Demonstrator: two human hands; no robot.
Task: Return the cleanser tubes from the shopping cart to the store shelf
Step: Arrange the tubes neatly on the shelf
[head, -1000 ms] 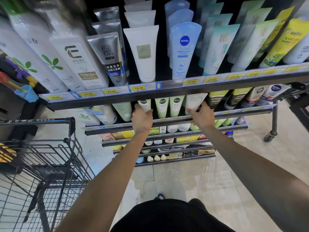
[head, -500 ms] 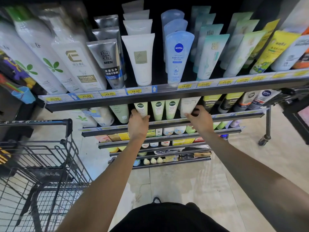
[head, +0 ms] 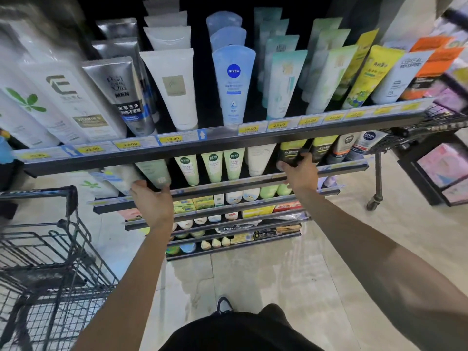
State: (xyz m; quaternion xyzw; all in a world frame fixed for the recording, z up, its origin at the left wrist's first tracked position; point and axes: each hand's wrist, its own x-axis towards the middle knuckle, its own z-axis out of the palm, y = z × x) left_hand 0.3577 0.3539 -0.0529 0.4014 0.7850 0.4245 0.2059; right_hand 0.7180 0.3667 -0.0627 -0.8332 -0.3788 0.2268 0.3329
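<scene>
The store shelf (head: 253,182) carries rows of cleanser tubes standing cap down. My left hand (head: 152,203) reaches up to the second shelf, its thumb and fingers round the lower end of a pale green tube (head: 153,171). Further right on the same shelf, my right hand (head: 301,172) curls its fingers on a dark tube with a yellow-green top (head: 290,152). Three white-and-green tubes (head: 212,164) and a white tube (head: 259,159) stand between my hands. The shopping cart (head: 50,249) stands at my left; no tubes show in the part of its basket I can see.
The top shelf (head: 228,143) juts out above my hands, lined with tall tubes and yellow price tags. Lower shelves hold small boxes and bottles. A second wire cart (head: 430,120) with a castor stands at the right, next to a rack of pink packs (head: 440,168).
Both hands have left the middle white-and-green tubes and spread apart: the left went left to the pale green tube, the right went right to the dark tube.
</scene>
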